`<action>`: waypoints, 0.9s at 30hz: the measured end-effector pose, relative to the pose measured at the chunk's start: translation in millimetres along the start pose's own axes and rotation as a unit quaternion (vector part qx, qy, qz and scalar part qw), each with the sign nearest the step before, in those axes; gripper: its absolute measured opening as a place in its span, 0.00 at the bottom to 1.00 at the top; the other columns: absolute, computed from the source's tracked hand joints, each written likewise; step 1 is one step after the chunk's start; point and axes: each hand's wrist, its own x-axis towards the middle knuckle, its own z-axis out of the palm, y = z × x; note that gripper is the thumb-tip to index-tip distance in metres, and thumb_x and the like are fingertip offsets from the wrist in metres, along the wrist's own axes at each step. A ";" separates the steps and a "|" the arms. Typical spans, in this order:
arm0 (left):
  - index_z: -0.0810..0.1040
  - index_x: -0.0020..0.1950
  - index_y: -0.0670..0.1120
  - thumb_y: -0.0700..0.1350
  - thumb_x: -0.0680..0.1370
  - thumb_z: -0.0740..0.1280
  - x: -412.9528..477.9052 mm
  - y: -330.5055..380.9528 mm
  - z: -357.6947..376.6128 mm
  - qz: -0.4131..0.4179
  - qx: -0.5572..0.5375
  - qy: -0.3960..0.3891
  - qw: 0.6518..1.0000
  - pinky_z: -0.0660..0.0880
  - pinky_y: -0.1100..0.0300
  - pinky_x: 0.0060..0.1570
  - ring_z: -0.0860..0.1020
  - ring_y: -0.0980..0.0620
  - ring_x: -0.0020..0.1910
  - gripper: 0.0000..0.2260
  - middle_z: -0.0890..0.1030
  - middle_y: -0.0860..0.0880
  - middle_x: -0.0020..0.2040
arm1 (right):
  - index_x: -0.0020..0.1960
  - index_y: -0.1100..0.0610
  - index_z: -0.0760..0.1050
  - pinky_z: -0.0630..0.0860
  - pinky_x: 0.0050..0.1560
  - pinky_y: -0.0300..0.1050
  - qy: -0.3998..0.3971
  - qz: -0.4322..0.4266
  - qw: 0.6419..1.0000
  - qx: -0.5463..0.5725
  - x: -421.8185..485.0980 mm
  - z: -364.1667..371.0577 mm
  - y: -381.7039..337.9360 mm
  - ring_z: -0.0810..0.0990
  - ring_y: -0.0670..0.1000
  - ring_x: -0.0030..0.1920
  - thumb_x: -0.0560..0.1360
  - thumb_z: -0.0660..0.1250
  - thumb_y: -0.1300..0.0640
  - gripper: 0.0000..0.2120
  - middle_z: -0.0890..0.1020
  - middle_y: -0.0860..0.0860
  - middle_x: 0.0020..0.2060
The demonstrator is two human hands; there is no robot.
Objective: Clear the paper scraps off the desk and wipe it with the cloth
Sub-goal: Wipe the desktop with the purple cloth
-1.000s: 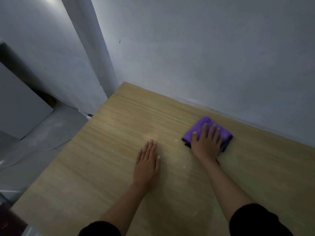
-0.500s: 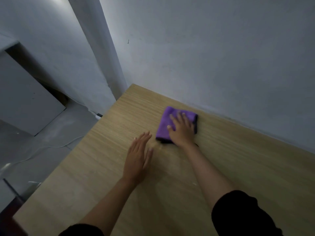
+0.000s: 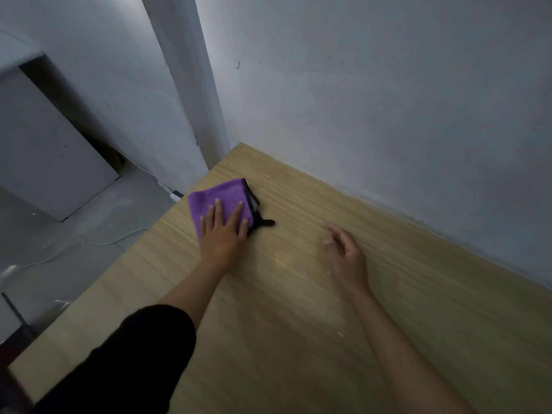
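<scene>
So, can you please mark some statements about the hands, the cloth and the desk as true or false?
1. The left hand lies flat on the purple cloth. True.
2. The cloth is in the middle of the desk. False: it lies at the desk's left edge, near the far corner.
3. The right hand also touches the cloth. False: it is apart from the cloth, further right, with fingers loosely curled.
4. The far side of the desk meets the wall. True.
</scene>
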 end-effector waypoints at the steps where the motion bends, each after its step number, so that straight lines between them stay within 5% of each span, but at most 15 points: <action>1: 0.52 0.74 0.59 0.57 0.80 0.50 -0.2 -1.9 -2.8 0.004 0.007 -0.008 1.000 0.41 0.49 0.74 0.45 0.46 0.76 0.22 0.47 0.46 0.77 | 0.65 0.50 0.71 0.68 0.40 0.19 -0.007 0.020 1.000 0.021 1.7 -1.6 -0.1 0.74 0.39 0.54 0.77 0.61 0.59 0.17 0.74 0.43 0.59; 3: 0.54 0.74 0.57 0.56 0.79 0.50 -8.9 2.2 2.5 0.048 0.001 -0.031 0.998 0.41 0.48 0.74 0.46 0.47 0.76 0.22 0.50 0.47 0.77 | 0.67 0.49 0.69 0.70 0.38 0.24 -0.016 0.045 0.998 0.043 3.7 -2.2 -1.9 0.74 0.38 0.53 0.77 0.62 0.57 0.19 0.75 0.43 0.59; 8: 0.68 0.68 0.56 0.55 0.73 0.55 -73.9 29.9 34.3 0.277 0.006 -0.020 0.961 0.63 0.46 0.69 0.65 0.46 0.71 0.23 0.69 0.49 0.71 | 0.67 0.54 0.70 0.68 0.57 0.36 0.008 0.062 0.993 0.104 6.1 5.9 -2.5 0.74 0.47 0.61 0.78 0.61 0.60 0.18 0.75 0.50 0.63; 10: 0.68 0.68 0.57 0.55 0.74 0.58 -87.9 24.8 36.0 0.325 0.017 -0.014 0.945 0.59 0.51 0.70 0.66 0.50 0.71 0.22 0.69 0.51 0.71 | 0.67 0.54 0.69 0.66 0.60 0.39 0.008 0.064 0.991 0.117 2.3 7.1 -1.0 0.72 0.47 0.63 0.79 0.59 0.59 0.17 0.74 0.50 0.64; 14: 0.67 0.69 0.56 0.58 0.74 0.55 -86.6 -32.3 17.0 0.215 -0.005 0.033 0.976 0.52 0.56 0.71 0.64 0.48 0.72 0.23 0.66 0.51 0.72 | 0.69 0.51 0.66 0.65 0.64 0.44 -0.018 0.067 0.996 0.059 -16.6 5.6 6.4 0.69 0.50 0.67 0.81 0.53 0.53 0.17 0.71 0.50 0.67; 18: 0.56 0.73 0.58 0.63 0.73 0.44 -92.8 -120.6 -20.3 0.078 0.004 0.047 0.996 0.44 0.55 0.73 0.48 0.53 0.75 0.29 0.53 0.52 0.76 | 0.69 0.55 0.66 0.62 0.64 0.42 -0.007 0.042 0.998 -0.047 -48.1 15.8 -1.4 0.68 0.52 0.68 0.81 0.52 0.55 0.18 0.70 0.53 0.68; 21: 0.52 0.73 0.57 0.63 0.73 0.43 -107.5 -151.5 -34.1 0.087 0.003 0.027 0.996 0.42 0.54 0.73 0.45 0.53 0.75 0.29 0.49 0.53 0.75 | 0.68 0.59 0.68 0.62 0.61 0.38 0.001 -0.014 0.994 -0.112 -82.9 38.7 -14.9 0.69 0.52 0.66 0.81 0.52 0.55 0.18 0.72 0.55 0.66; 27: 0.65 0.69 0.50 0.55 0.71 0.60 -174.1 -111.7 -7.5 0.281 -0.033 -0.031 0.959 0.53 0.55 0.70 0.62 0.49 0.71 0.27 0.70 0.45 0.70 | 0.64 0.59 0.72 0.56 0.68 0.30 -0.092 -0.153 0.972 -0.151 -143.3 129.7 -49.1 0.67 0.47 0.67 0.78 0.51 0.53 0.20 0.73 0.51 0.65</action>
